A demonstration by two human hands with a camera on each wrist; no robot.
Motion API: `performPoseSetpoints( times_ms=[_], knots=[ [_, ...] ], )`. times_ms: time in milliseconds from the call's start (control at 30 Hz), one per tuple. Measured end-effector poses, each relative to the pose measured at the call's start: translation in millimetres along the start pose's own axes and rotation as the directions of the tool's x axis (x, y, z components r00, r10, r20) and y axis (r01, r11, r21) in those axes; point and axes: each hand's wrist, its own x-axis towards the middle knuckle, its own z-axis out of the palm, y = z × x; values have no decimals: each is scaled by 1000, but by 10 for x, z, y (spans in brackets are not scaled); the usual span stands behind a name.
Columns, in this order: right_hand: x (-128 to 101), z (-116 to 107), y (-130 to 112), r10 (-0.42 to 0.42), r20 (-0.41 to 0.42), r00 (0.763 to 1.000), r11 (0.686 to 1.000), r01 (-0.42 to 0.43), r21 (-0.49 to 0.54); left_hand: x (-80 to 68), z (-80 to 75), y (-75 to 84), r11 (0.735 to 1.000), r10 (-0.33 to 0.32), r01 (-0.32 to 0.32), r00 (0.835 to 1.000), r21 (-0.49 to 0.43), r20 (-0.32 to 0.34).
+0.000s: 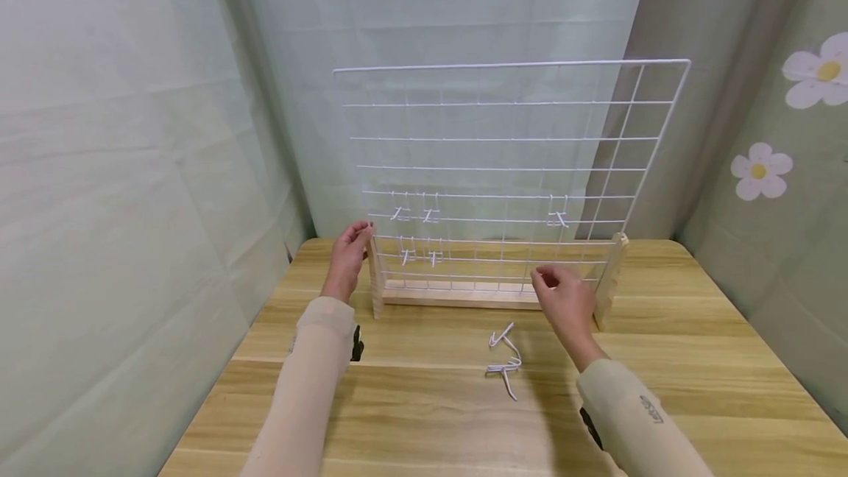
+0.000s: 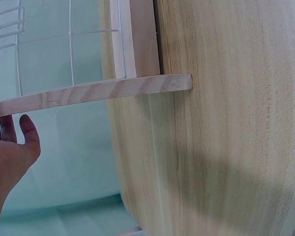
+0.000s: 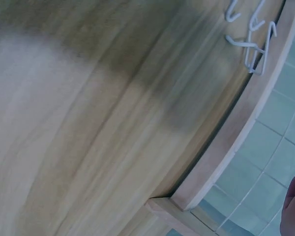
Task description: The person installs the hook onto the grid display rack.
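A white wire grid panel [image 1: 503, 138] stands upright in a wooden base [image 1: 457, 294] on the wooden table [image 1: 411, 418]. Several white hooks [image 1: 430, 216] hang on its lower rows. My left hand [image 1: 351, 252] is at the top of the base's left upright [image 1: 377, 278], with relaxed fingers beside it; the left wrist view shows the hand [image 2: 10, 157] just under that upright [image 2: 88, 91]. My right hand [image 1: 559, 297] hovers in front of the grid's lower right, its fingers loosely curled with nothing seen in them. Two loose white hooks [image 1: 505, 361] lie on the table just left of that wrist.
Pale green cloth walls close in the table at the back and on both sides, the right one printed with flowers [image 1: 760, 170]. The base's right upright [image 1: 611, 278] stands just right of my right hand. Bare tabletop stretches toward the near edge.
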Motion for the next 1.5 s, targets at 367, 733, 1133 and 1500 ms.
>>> performPoseSetpoints(
  times_ms=[367, 733, 1133, 1500],
  knots=[
    [-131, 67, 112, -15, 65, 998, 997, 10, 73, -9, -14, -6, 1000, -9, 9, 1000, 0, 6],
    [-252, 136, 197, -60, 109, 992, 995, 51, 82, 0, -5, -8, 1000, -11, 10, 1000, -24, -5],
    [-416, 187, 301, -73, 164, 984, 993, 57, 102, -17, -6, 3, 1000, -22, 22, 1000, -19, -2],
    [-511, 254, 375, -121, 157, 980, 985, 99, 140, -2, -3, -7, 1000, -17, 17, 1000, -4, -4]
  ],
)
